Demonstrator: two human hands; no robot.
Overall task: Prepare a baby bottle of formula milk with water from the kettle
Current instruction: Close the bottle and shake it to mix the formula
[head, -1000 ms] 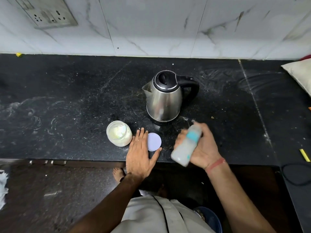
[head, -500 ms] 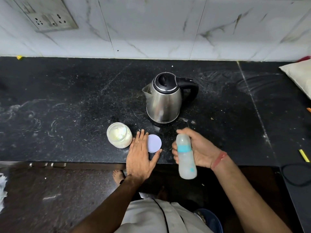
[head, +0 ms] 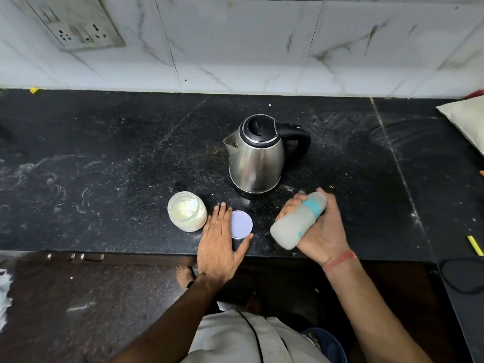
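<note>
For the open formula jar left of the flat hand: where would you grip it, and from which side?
Grip the formula jar round its cylindrical wall, below the open mouth, coming from its left. It stands upright with no handle, so the wall is the only hold. The left hand and the loose lid crowd its right side; the counter to its left looks free.

The scene is rather dim, with soft light falling from above. The white wall tiles [head: 235, 43] are the brightest part, and the black surface [head: 104, 166] shows only pale smears. The steel kettle [head: 258, 163] carries soft reflections, no hard glare. The baby bottle [head: 296, 224] is smeared by motion blur. The wide lens bends straight lines near the edges, and the corners are soft.
</note>
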